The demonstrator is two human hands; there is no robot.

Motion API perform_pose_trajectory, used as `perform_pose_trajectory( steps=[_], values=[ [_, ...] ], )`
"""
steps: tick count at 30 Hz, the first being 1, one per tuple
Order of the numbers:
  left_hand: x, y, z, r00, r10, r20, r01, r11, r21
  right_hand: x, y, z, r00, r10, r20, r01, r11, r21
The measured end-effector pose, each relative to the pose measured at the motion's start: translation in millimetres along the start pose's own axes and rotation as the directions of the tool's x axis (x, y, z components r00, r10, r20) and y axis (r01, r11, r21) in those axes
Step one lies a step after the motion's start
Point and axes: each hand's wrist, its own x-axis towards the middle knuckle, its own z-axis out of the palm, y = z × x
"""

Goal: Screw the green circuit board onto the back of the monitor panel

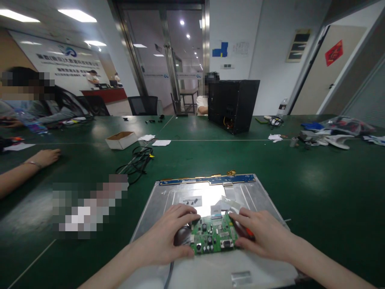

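On the green desk [315, 188] before us | metal back of display panel [246, 200] lies flat, green circuit board [212, 237] on its near middle | our left hand [168, 237] and right hand [261, 235] clasp the board's two sides, fingers curled on its edges | step, we judge: seating or freeing the board | next calls for an even two-sided grip, sparing the white ribbon cable [222, 204].

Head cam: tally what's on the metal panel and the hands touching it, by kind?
Green circuit board: 1
Blue strip board along the far edge of the metal panel: 1
White flat ribbon cables: 2
Hands on the green circuit board: 2, left hand, right hand
Total: 6
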Motion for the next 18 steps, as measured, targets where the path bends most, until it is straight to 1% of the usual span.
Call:
perform_pose_trajectory(
  steps=[3, 4, 6, 7, 8, 9, 10, 11, 12, 13, 14, 15, 17, 18],
  values=[
    [1.2, 1.4, -1.7, 1.000, 0.009, 0.001, -0.009, 1.000, -0.007, 2.4, 3.9, -4.4, 1.000, -0.020, -0.022, 0.021, 0.998, 0.054],
    [1.4, 2.2, -2.7, 1.000, 0.008, 0.006, -0.008, 1.000, -0.008, 3.4, 4.8, -7.8, 0.998, -0.027, -0.050, 0.032, 0.996, 0.087],
    [1.7, 3.8, -4.8, 1.000, 0.002, 0.020, -0.002, 1.000, -0.016, 5.0, 5.6, -18.7, 0.986, -0.040, -0.159, 0.069, 0.981, 0.180],
    [1.7, 4.0, -5.9, 1.000, 0.000, 0.024, 0.000, 1.000, -0.027, 5.6, 5.3, -26.3, 0.969, -0.043, -0.242, 0.102, 0.967, 0.235],
    [2.0, 3.7, -7.1, 1.000, -0.002, 0.023, 0.003, 0.999, -0.041, 5.9, 4.6, -35.0, 0.942, -0.040, -0.332, 0.138, 0.951, 0.278],
    [2.5, 2.6, -8.3, 1.000, -0.008, 0.014, 0.009, 0.998, -0.057, 6.2, 3.6, -44.4, 0.900, -0.028, -0.434, 0.181, 0.932, 0.315],
    [3.4, 0.6, -9.5, 1.000, -0.017, -0.002, 0.017, 0.997, -0.071, 6.5, 2.7, -53.9, 0.861, 0.006, -0.509, 0.215, 0.902, 0.374],
    [4.8, -2.3, -10.9, 0.999, -0.031, -0.026, 0.029, 0.996, -0.080, 7.3, 2.1, -62.8, 0.834, 0.073, -0.547, 0.241, 0.844, 0.479],
    [6.7, -6.1, -12.4, 0.997, -0.046, -0.061, 0.041, 0.996, -0.082, 9.0, 1.9, -70.4, 0.827, 0.139, -0.545, 0.277, 0.743, 0.610],
    [9.0, -10.6, -13.9, 0.994, -0.060, -0.095, 0.052, 0.996, -0.078, 11.7, 2.5, -75.9, 0.831, 0.172, -0.529, 0.328, 0.617, 0.716],
    [11.6, -15.6, -15.3, 0.988, -0.070, -0.138, 0.061, 0.996, -0.066, 15.7, 3.9, -78.7, 0.851, 0.187, -0.491, 0.350, 0.496, 0.795],
    [14.4, -20.8, -16.4, 0.981, -0.077, -0.178, 0.070, 0.996, -0.047, 21.0, 6.2, -78.3, 0.880, 0.177, -0.441, 0.346, 0.397, 0.850],
    [19.3, -30.4, -17.2, 0.965, -0.077, -0.251, 0.081, 0.997, 0.006, 34.5, 12.9, -67.9, 0.954, 0.139, -0.267, 0.231, 0.231, 0.945],
    [21.2, -34.5, -16.6, 0.962, -0.061, -0.266, 0.072, 0.997, 0.032, 41.8, 17.0, -58.5, 0.973, 0.151, -0.175, 0.157, 0.127, 0.979]
  ],
)
